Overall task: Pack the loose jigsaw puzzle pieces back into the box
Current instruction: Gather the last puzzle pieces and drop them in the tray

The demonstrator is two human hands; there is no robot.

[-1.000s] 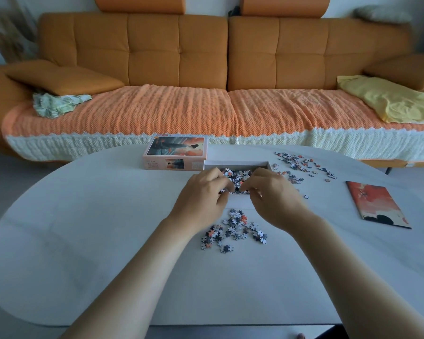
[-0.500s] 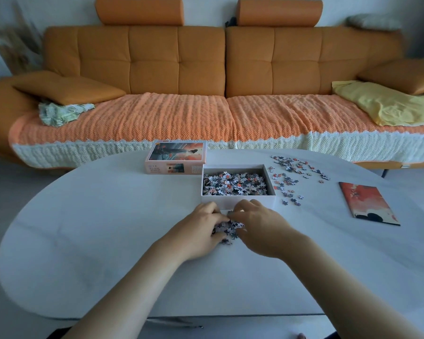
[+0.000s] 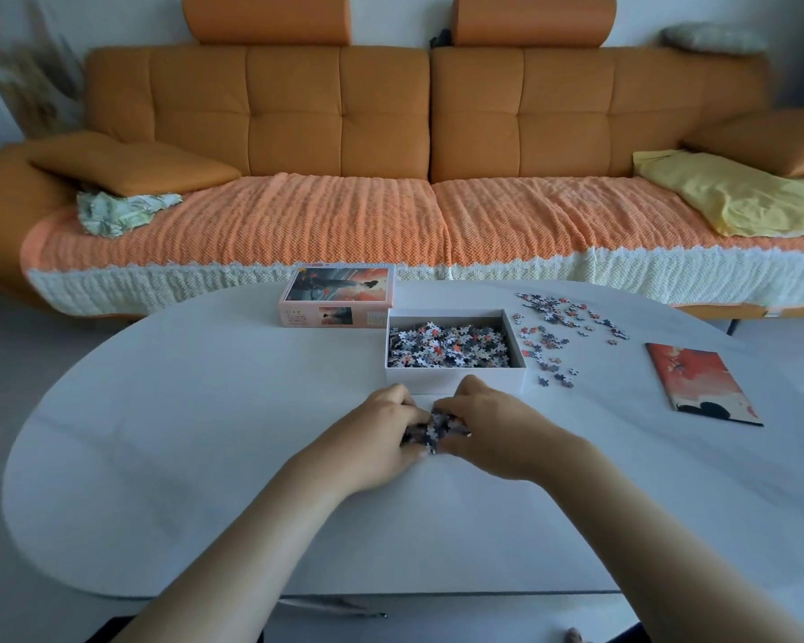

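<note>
An open white box [image 3: 456,379] stands mid-table, holding several jigsaw pieces [image 3: 446,348]. Just in front of it, my left hand [image 3: 376,436] and my right hand [image 3: 493,429] cup a small heap of loose pieces [image 3: 435,429] between them on the table top, fingers curled inward around the heap. More loose pieces [image 3: 560,329] lie scattered to the right of the box.
The box lid [image 3: 340,294] with a picture lies behind and left of the box. An orange picture card [image 3: 702,385] lies at the right of the white oval table [image 3: 182,433]. An orange sofa [image 3: 428,146] stands beyond the table.
Both hands drew back from over the box to the table in front of it and closed around the near heap of pieces, bunching it together.
</note>
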